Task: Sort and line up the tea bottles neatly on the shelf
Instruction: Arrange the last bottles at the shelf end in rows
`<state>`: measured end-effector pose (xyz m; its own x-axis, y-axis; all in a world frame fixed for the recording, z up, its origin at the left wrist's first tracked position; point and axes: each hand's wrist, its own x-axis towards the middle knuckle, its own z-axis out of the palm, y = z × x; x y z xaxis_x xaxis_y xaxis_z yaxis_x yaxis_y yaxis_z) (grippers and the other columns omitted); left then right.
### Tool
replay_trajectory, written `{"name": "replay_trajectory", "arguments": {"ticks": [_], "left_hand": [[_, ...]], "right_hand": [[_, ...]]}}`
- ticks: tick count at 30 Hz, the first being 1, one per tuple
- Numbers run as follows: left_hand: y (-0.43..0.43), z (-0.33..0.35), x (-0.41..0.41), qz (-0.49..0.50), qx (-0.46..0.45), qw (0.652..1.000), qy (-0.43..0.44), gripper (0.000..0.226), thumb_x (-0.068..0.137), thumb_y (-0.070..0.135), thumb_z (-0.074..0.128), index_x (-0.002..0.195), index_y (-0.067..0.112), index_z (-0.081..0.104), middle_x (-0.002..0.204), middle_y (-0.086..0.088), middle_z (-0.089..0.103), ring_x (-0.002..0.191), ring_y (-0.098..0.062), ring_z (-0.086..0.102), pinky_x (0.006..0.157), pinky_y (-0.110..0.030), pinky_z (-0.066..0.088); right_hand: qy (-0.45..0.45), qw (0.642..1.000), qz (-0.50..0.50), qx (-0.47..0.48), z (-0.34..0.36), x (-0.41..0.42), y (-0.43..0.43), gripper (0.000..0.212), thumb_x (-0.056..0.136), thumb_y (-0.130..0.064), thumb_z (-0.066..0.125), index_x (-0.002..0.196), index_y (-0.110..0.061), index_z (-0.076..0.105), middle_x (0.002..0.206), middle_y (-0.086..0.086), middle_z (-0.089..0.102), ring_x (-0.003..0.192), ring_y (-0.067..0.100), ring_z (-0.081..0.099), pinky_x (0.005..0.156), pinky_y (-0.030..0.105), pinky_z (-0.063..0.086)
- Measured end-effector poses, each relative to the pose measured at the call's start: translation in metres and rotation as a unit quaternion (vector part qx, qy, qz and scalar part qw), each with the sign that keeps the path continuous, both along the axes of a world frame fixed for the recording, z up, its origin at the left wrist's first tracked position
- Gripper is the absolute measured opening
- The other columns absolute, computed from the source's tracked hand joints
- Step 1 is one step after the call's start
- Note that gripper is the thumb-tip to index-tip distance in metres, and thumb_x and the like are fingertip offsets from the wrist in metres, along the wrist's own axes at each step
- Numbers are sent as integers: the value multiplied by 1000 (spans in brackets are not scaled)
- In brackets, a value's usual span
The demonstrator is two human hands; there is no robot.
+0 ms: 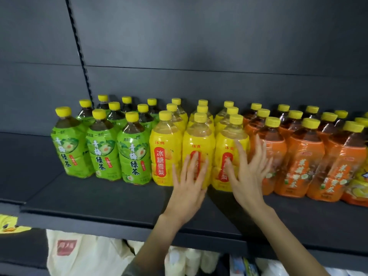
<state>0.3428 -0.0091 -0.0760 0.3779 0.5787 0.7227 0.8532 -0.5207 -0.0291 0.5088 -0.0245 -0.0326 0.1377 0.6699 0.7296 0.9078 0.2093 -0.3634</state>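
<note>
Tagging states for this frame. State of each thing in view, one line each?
green-label bottles: upright, capped, lined up in rows at the left.
yellow-label bottles: upright, capped, rows in the middle.
orange-label bottles: upright, capped, rows at the right.
left hand: fingers straight, flat on the middle front yellow bottle.
right hand: fingers spread, on the right front yellow bottle.
shelf: bare strip in front of the bottles.
</note>
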Motion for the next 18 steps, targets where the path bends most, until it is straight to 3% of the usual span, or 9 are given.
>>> {"name": "replay_trajectory", "arguments": {"ticks": [5,9,12,14,18], "left_hand": [[12,15,-90,94,6,985,-143,85,81,33,67,147,11,18,152,-17,12,141,-37,11,107,-60,11],[32,20,-170,168,-18,955,-243,102,73,44,74,146,7,13,150,-27,13,138,-43,12,106,-60,12],[50,23,-224,207,-84,920,-323,121,64,64,68,148,2,6,151,-32,8,139,-50,10,106,-66,12],[59,28,-250,212,-138,898,-359,138,51,78,62,149,4,-1,154,-26,2,141,-44,4,108,-65,10],[68,33,-270,146,-197,887,-391,144,43,63,71,149,8,-11,154,-23,-5,142,-40,-1,110,-62,16]], "right_hand": [[-77,996,39,-33,9,-82,9,59,97,-51,27,151,-31,12,158,0,-10,145,20,-18,114,50,-5],[-146,988,23,-36,1,-136,28,60,98,-52,23,152,-31,5,159,4,-8,145,25,-14,114,55,-5],[-174,983,-36,-33,-11,-156,45,66,96,-57,22,152,-28,1,158,11,-4,145,29,-5,109,65,-5],[-182,980,-68,-30,-14,-159,53,73,93,-61,24,152,-26,-1,157,16,2,144,33,3,103,68,-1],[-179,980,-82,-40,-12,-161,64,75,91,-65,19,151,-27,-4,155,18,7,142,34,9,98,70,1]]}}
